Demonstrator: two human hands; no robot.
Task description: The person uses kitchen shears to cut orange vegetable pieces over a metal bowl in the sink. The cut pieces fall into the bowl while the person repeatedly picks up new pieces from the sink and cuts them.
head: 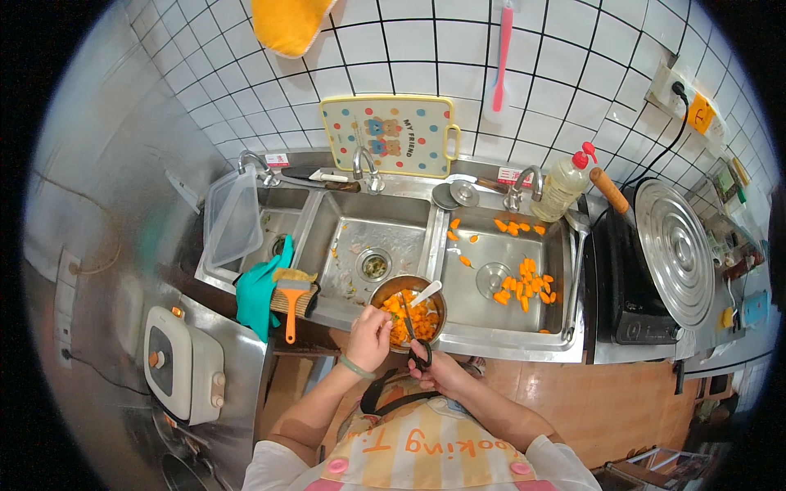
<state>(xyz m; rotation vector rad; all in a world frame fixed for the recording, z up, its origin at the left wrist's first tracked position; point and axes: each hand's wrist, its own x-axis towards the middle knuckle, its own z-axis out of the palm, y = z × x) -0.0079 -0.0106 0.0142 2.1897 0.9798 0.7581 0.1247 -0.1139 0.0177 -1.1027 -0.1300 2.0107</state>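
A steel bowl (pixel 399 282) sits at the front edge between the middle and right sink basins. Cut orange peppers (pixel 424 322) fill its bottom, and a white spoon (pixel 428 292) leans inside. My right hand (pixel 439 371) grips black-handled scissors (pixel 408 318), their blades pointing over the bowl. At the bowl's left rim is my left hand (pixel 370 336), thumb and fingers drawn together; whether a small piece is pinched there is hidden. Whole orange peppers (pixel 525 285) lie in the right basin (pixel 463 307), some clustered near the drain, others along the back.
A teal rubber glove (pixel 261 294) and orange-handled scraper (pixel 293 307) rest on the left divider. Knives (pixel 325 178) lie behind the taps. A soap bottle (pixel 559 187) stands back right, near a lidded pan (pixel 675 251). A white electric cooker (pixel 184 368) occupies the left counter.
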